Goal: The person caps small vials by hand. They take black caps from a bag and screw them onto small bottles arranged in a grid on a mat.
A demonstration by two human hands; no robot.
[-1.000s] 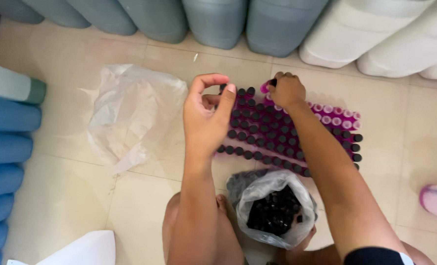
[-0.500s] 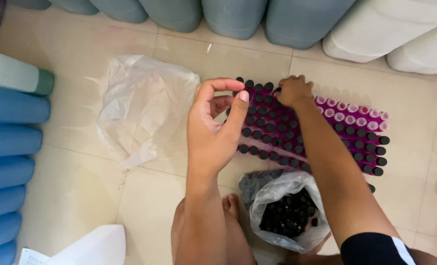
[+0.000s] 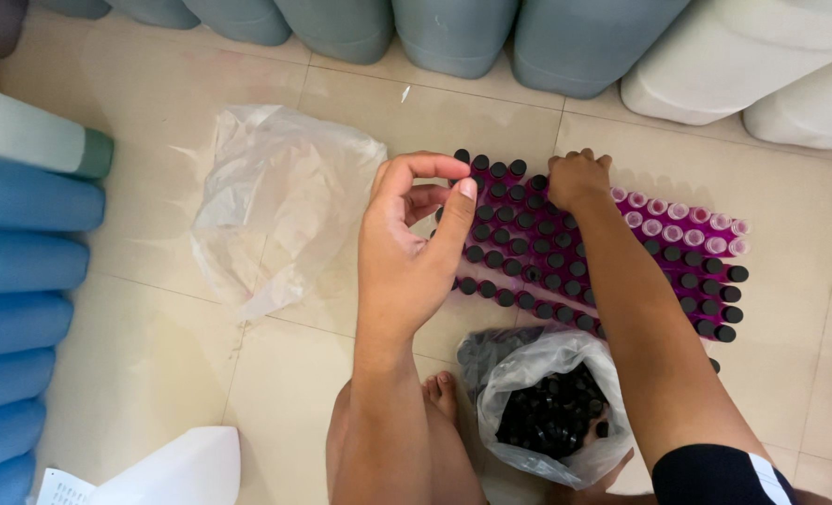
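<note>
Nearest you, between your knees, a clear plastic bag of black caps (image 3: 551,411) sits open-mouthed on the tiled floor (image 3: 135,374). Judgement: the caps are light, rigid and small, easily spilled if the soft bag wall is nudged by your forearm; pick them singly by the rim.

Your left hand (image 3: 411,248) hovers at the near-left corner of the bottle block, thumb and forefinger curled toward each other with a gap between them. Whether a cap sits inside that curl cannot be told.

Your right hand (image 3: 577,180) is closed into a loose fist, knuckles up, pressing on the top of a bottle near the far edge of the block. What it has under the fingers is hidden.

The small magenta bottles (image 3: 528,248) stand upright, packed touching in rows. Most carry black caps; a strip of uncapped bottles (image 3: 682,224) stands at the far right. Judgement: each is light, narrow-based and smooth, so a sideways push would topple neighbours. Hold at the neck and press straight down.

Room: an empty crumpled clear bag (image 3: 280,201) lies just left of the block, bare tile beyond it. Blue jugs (image 3: 23,271) line the left edge. Grey-blue jugs (image 3: 453,33) and white jugs (image 3: 724,70) close off the far side near the block's far row.
</note>
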